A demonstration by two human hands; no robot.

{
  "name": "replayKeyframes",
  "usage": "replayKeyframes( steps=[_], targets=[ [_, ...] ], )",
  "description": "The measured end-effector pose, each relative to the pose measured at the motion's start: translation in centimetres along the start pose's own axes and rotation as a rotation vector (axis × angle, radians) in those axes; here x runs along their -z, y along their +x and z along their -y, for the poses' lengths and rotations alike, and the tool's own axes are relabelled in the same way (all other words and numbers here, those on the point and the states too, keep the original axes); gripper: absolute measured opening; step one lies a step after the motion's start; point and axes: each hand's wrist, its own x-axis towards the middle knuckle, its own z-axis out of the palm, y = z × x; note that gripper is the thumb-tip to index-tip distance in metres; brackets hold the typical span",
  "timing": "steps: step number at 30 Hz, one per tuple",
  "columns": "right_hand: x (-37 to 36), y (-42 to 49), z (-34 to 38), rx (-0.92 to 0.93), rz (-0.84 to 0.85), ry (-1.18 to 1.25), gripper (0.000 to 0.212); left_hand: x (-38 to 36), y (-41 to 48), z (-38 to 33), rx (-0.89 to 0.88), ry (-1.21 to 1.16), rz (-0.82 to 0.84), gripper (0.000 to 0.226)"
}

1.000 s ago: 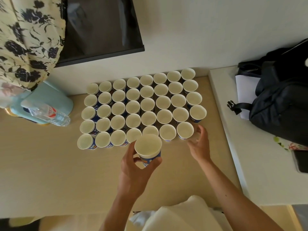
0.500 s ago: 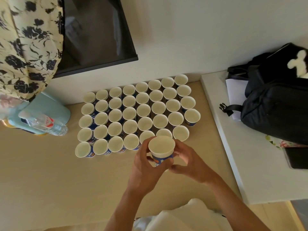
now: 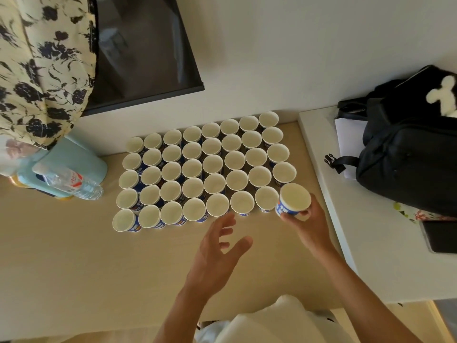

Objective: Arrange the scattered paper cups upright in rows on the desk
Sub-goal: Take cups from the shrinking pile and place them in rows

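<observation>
Since half a second ago, when both hands shared it at centre frame, the paper cup (image 3: 294,200) has passed to the right hand (image 3: 309,225) alone, fingers clamped on its wall, at the right end of the nearest row of the cup grid (image 3: 205,169). Left hand (image 3: 217,253): released, fingers spread, empty, over the desk (image 3: 74,256). Judged: last gap in hand; placement pending.

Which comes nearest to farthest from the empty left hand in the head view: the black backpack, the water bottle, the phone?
From the left hand:
1. Water bottle, lying to its left by the teal box.
2. Phone, to its right on the white side table.
3. Black backpack, far right, behind the phone.
</observation>
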Motion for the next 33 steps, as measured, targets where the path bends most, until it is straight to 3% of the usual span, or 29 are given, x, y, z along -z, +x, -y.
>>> replayKeyframes(
  steps=[6,11,17,26,33],
  targets=[
    [0.2,2.7,-4.5,-0.030,-0.081,-0.184,0.064,-0.3,-0.8,1.3,0.062,0.001,-0.026,0.049],
    [-0.5,3.9,-5.7,-0.036,-0.112,-0.191,0.063,-0.6,-1.6,2.1,0.086,0.035,-0.014,0.057],
    [-1.1,5.1,-6.9,-0.045,-0.113,-0.190,0.064,0.0,-1.9,2.3,0.105,0.020,-0.040,0.042],
    [-1.2,5.8,-7.7,-0.091,-0.113,-0.174,0.071,0.2,-2.2,2.5,0.106,-0.020,-0.058,0.055],
    [-1.0,1.3,-4.0,-0.170,-0.356,-0.053,0.069,0.4,-1.9,2.8,0.090,-0.093,-0.092,0.056]
  ],
)
